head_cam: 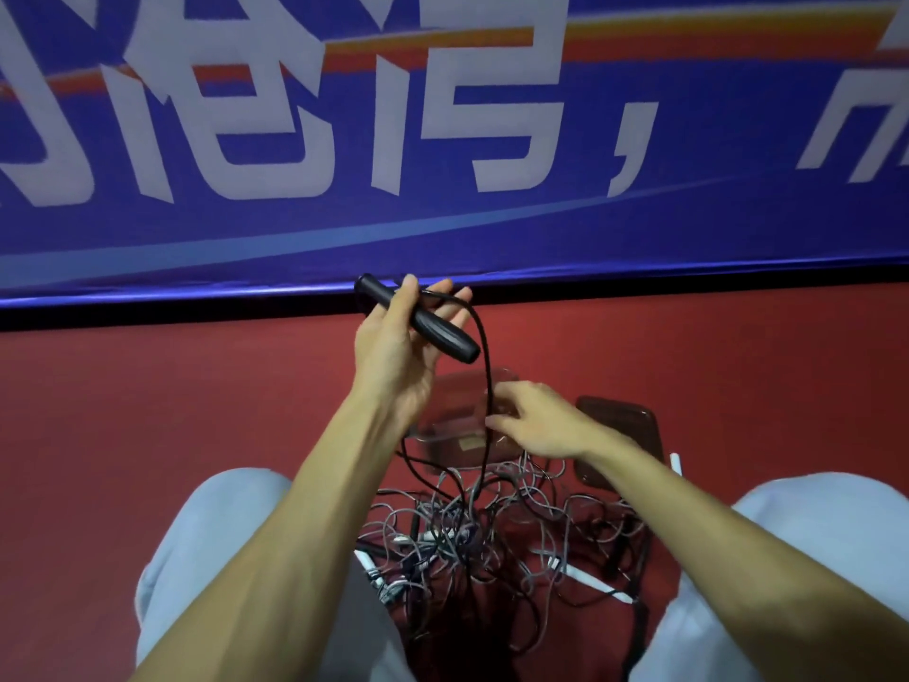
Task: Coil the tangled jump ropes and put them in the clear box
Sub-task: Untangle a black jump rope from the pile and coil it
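Observation:
My left hand point(398, 347) is raised above the floor and grips a black jump rope handle point(433, 329) between thumb and fingers. Its black rope point(488, 386) hangs from the hand down into the tangle. My right hand point(536, 418) is lower and pinches this rope over the clear box point(457, 401). The clear box stands on the red floor just beyond the tangled jump ropes point(492, 539), a heap of grey and black cords with black and white handles between my knees.
The clear lid point(620, 435) lies right of the box. A white handle point(597, 583) sticks out of the heap at the right. My knees point(211, 534) flank the pile. A blue banner wall point(442, 164) rises just beyond the red floor point(147, 411).

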Demonstrator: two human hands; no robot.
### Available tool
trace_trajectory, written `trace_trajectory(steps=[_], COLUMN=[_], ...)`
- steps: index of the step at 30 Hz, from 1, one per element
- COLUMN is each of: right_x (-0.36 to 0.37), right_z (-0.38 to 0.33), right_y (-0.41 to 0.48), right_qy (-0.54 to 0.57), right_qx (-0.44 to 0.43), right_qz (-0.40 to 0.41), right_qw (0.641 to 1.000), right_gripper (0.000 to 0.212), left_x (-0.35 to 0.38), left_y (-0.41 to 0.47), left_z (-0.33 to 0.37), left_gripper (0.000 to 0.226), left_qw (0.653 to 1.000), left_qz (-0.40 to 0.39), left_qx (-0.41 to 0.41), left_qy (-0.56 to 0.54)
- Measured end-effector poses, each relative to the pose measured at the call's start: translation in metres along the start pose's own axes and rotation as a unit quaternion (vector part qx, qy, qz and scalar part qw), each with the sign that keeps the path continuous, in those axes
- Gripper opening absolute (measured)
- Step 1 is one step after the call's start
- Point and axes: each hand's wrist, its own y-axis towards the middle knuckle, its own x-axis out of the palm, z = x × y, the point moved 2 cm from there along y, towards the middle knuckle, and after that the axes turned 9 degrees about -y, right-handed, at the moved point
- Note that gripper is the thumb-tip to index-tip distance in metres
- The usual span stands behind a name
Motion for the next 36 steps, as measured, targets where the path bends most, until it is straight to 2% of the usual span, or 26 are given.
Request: trace_trajectory(steps=[4,8,12,15,17,19,22,26,28,29,31,36], right_x=[-0.008,-0.025,-0.047,-0.060,-0.065,-0.071,-0.079,-0.077,-0.075,-0.075,-0.076,-0.063], right_z=[0.009,0.009,-0.001,-0.006,-0.008,-0.009,-0.005,0.006,0.007,0.008,0.009,0.011], right_y=[0.000,-0.002,-0.006,-0.011,-0.013,-0.016,-0.018,-0.016,-0.014,-0.013,-0.012,-0.011], right_qy=[0.088,0.194,0.292,0.345,0.380,0.421,0.478,0.534,0.553,0.561,0.552,0.456], right_qx=[0.045,0.058,0.034,0.012,0.001,-0.009,-0.002,0.051,0.067,0.069,0.072,0.123], right_qz=[0.063,0.165,0.256,0.301,0.316,0.323,0.334,0.339,0.325,0.317,0.304,0.220], right_qw=[0.993,0.965,0.921,0.889,0.869,0.847,0.812,0.773,0.764,0.762,0.773,0.854], right_gripper=[0.024,0.022,0.023,0.021,0.017,0.014,0.011,0.011,0.010,0.011,0.017,0.032], left_x=[-0.004,-0.009,-0.018,-0.023,-0.025,-0.026,-0.027,-0.025,-0.023,-0.022,-0.016,-0.005], left_y=[0.003,0.006,0.006,0.003,-0.002,-0.004,-0.007,-0.013,-0.014,-0.014,-0.015,-0.008], left_z=[0.001,-0.005,-0.022,-0.038,-0.047,-0.054,-0.059,-0.066,-0.066,-0.065,-0.059,-0.037], left_gripper=[0.016,0.009,0.005,0.007,0.005,0.005,0.016,0.013,0.004,0.006,0.010,0.008], left_qw=[1.000,0.983,0.922,0.849,0.810,0.795,0.797,0.789,0.803,0.821,0.860,0.947], left_qz=[0.000,-0.013,-0.024,-0.103,-0.153,-0.174,-0.188,-0.214,-0.209,-0.193,-0.158,-0.080], left_qx=[0.008,0.037,-0.015,-0.056,-0.075,-0.103,-0.140,-0.150,-0.128,-0.114,-0.086,-0.039], left_qy=[0.011,0.182,0.386,0.515,0.562,0.572,0.557,0.557,0.543,0.525,0.478,0.307])
